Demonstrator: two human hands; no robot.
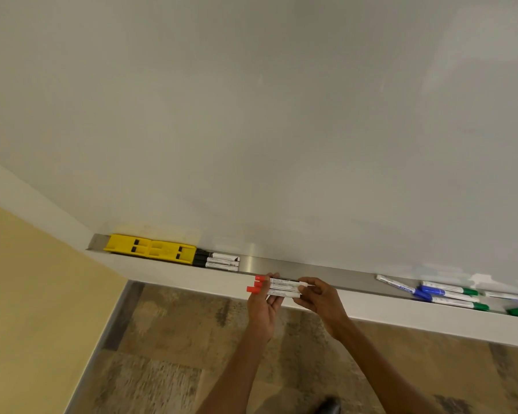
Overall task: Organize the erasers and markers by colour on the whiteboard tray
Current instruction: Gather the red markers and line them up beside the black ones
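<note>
Three red-capped markers point(277, 286) are bunched side by side just above the front lip of the metal tray point(335, 274), caps pointing left. My left hand point(262, 309) holds them from below near the caps. My right hand point(319, 300) pinches their right ends. At the tray's far left lie two yellow erasers point(150, 249), with three black-capped markers point(216, 260) right beside them. Blue markers point(425, 289) and green markers point(473, 303) lie mixed at the tray's right end.
The whiteboard point(281, 115) fills the upper view. A yellow wall point(27, 294) stands to the left, and patterned carpet point(168, 354) lies below. A dark shoe tip point(328, 406) shows at the bottom edge.
</note>
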